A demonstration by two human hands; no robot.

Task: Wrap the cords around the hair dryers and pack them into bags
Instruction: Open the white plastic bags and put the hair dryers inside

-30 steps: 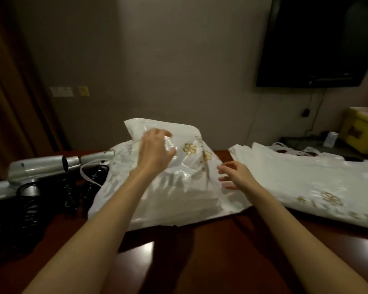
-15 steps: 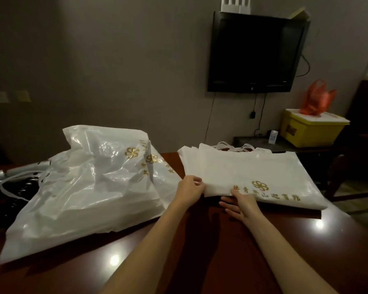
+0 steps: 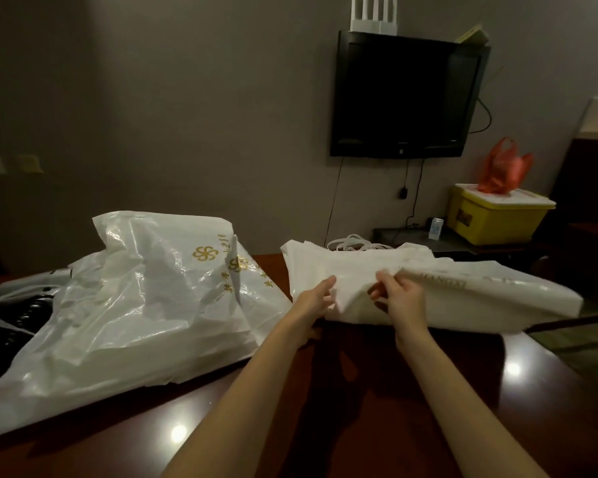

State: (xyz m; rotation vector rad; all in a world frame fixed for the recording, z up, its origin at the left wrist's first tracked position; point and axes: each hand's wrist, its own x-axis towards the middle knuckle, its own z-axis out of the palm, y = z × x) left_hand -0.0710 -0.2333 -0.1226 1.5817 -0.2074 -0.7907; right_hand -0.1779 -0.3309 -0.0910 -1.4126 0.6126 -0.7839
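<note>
At the far left, a silver hair dryer (image 3: pixel 21 282) and its black curly cord (image 3: pixel 21 319) lie on the shiny dark counter (image 3: pixel 359 426). Next sits a crinkly, puffy white plastic bag (image 3: pixel 135 305) with gold flowers. Right of it lies a flat stack of smooth white bags (image 3: pixel 463 298). The left hand (image 3: pixel 316 300) pinches the stack's near edge. The right hand (image 3: pixel 399 298) curls its fingers and lifts the top bag's edge.
</note>
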